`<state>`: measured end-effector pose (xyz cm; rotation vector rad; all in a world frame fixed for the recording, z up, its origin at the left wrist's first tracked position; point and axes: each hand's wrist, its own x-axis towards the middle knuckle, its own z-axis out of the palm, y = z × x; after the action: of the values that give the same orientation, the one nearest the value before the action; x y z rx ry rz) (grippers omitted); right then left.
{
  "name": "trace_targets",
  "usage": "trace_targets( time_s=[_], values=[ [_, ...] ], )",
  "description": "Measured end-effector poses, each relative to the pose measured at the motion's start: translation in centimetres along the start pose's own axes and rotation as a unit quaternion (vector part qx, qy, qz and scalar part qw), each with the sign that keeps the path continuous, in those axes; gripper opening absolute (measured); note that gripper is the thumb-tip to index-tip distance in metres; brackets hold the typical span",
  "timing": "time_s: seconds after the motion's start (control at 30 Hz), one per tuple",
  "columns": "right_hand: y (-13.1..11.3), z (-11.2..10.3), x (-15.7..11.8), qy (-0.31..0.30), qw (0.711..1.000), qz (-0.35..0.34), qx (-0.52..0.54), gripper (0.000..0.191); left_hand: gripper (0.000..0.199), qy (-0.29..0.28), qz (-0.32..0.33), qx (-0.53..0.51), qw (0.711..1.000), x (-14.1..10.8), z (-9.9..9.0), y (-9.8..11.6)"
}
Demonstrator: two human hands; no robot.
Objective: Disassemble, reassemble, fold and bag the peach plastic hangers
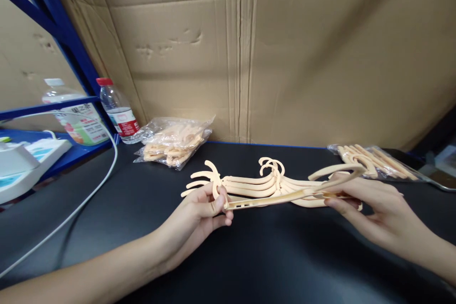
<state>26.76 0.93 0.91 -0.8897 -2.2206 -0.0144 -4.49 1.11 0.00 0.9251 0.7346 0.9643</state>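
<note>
A beige plastic hanger (274, 199) is held level between my two hands, above the black table. My left hand (204, 209) pinches its left end, where a short curved piece stands up between thumb and fingers. My right hand (370, 209) is closed round its right part, below a large curved hook (338, 169); the fingertips there are partly hidden. Just behind lie several similar beige hangers (249, 183) in a row, their hooks pointing away and their curved ends fanned out at the left. My hands and the held hanger cover part of them.
Clear bags of beige hanger parts lie at the back left (174, 142) and back right (377, 161). Two bottles (121, 114) stand by a blue metal frame (71, 57). A white cable (103, 175) crosses the left side from a power strip (46, 161). Cardboard (185, 66) walls the back.
</note>
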Motion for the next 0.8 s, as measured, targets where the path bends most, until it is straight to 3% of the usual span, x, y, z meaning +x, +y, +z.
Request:
trace_targets(
  time_s=[0.33,0.8],
  values=[
    [-0.5,0.3,-0.1,-0.009,1.0,-0.007,-0.014,0.012,0.023,0.014,-0.007,0.029,0.999,0.0,0.0,0.1],
    [-2.0,0.9,-0.2,0.036,0.999,0.005,-0.025,0.009,0.02,0.085,0.054,0.053,0.994,0.2,-0.2,-0.4]
  ],
)
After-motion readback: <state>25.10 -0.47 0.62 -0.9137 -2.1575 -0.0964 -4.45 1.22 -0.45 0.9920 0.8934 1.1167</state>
